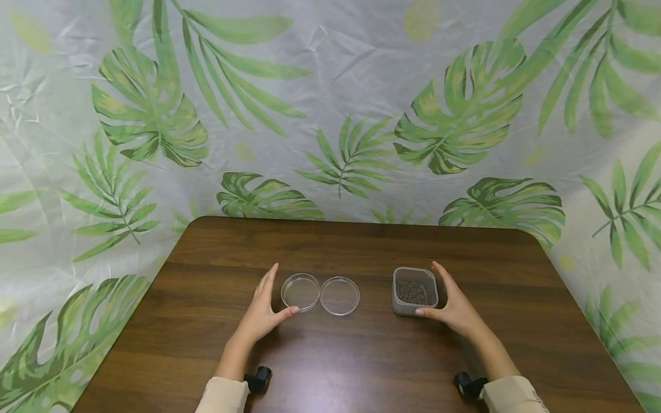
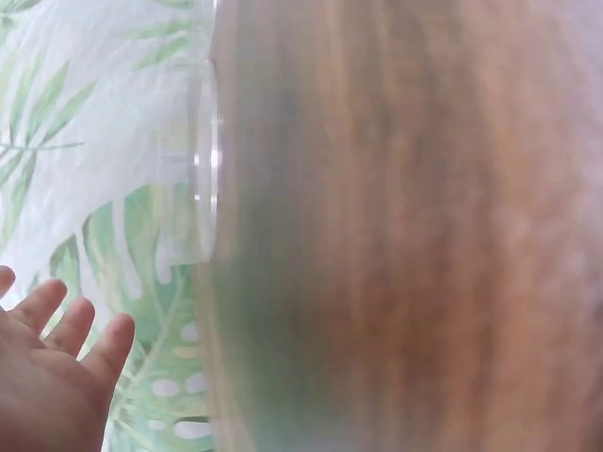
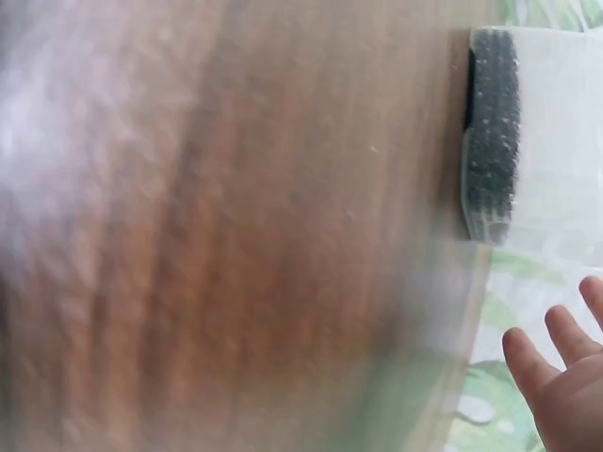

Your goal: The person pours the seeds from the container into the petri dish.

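Two clear round shallow dishes, like petri dish halves, lie side by side on the table: the left dish (image 1: 300,293) and the right dish (image 1: 339,297). My left hand (image 1: 260,314) is spread beside the left dish, thumb near its front rim, and grips nothing. A clear square plastic box (image 1: 404,308) stands to the right, partly filled with dark granules (image 1: 411,292). Around its right side my right hand (image 1: 457,308) is spread, thumb at the front corner; whether it touches is hard to tell. In the right wrist view its fingers (image 3: 529,363) are extended, apart from the box (image 3: 488,221).
The dark brown wooden table (image 1: 330,355) has rounded far corners. Behind it hangs a pale cloth (image 1: 356,69) printed with green leaves. A black strap-mounted device (image 1: 258,380) sits at the left wrist, and another device (image 1: 469,384) at the right.
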Demonstrator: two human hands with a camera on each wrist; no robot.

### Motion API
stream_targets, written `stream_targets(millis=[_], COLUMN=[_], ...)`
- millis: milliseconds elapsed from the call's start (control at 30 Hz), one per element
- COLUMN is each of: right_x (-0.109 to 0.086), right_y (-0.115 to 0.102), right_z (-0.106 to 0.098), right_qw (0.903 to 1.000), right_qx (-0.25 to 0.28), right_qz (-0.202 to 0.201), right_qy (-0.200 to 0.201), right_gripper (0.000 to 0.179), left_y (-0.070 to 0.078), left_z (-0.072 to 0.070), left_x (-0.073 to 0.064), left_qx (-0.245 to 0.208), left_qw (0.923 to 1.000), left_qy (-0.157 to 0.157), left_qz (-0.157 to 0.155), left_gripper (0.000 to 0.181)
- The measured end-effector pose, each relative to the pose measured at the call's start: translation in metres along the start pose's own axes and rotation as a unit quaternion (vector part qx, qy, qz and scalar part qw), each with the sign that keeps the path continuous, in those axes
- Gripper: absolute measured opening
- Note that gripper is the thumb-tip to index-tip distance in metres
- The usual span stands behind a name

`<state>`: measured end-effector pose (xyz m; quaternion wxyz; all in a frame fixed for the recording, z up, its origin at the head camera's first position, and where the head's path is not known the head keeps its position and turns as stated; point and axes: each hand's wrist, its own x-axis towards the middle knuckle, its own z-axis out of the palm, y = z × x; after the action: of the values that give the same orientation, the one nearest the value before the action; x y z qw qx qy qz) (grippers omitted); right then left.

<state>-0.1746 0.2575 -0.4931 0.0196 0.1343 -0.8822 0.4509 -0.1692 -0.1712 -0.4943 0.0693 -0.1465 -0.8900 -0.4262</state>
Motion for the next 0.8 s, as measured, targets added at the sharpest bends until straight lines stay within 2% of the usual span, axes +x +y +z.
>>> stream_targets(millis=[133,267,367,467,667,800], right_x=[0.000,0.000,0.000,-0.001,0.000,0.000], right_y=[0.004,0.006,0.007,0.009,0.013,0.013], right_z=[0.003,0.005,0.007,0.009,0.011,0.014], right_qw=[0.9997,0.9992,0.9987,0.9983,0.9968,0.9959], right_qx=[0.023,0.040,0.049,0.056,0.079,0.090], right_qz=[-0.007,-0.003,0.002,0.006,0.013,0.014], right_qy=[-0.002,-0.007,-0.010,-0.012,-0.006,-0.007], right_gripper=[0.107,0.106,0.105,0.104,0.104,0.103], left_y=[-0.007,-0.012,-0.008,-0.001,0.005,0.001], left_z=[0.004,0.005,0.003,0.000,0.001,0.006], left_x=[0.000,0.001,0.002,0.003,0.005,0.005], left_qx=[-0.042,-0.088,-0.131,-0.165,-0.199,-0.217], left_qw=[0.9989,0.9957,0.9911,0.9855,0.9762,0.9720], left_qy=[-0.011,-0.021,-0.023,-0.031,-0.055,-0.055], left_qz=[-0.019,-0.019,-0.014,-0.024,-0.065,-0.073], left_gripper=[0.103,0.102,0.102,0.100,0.097,0.093])
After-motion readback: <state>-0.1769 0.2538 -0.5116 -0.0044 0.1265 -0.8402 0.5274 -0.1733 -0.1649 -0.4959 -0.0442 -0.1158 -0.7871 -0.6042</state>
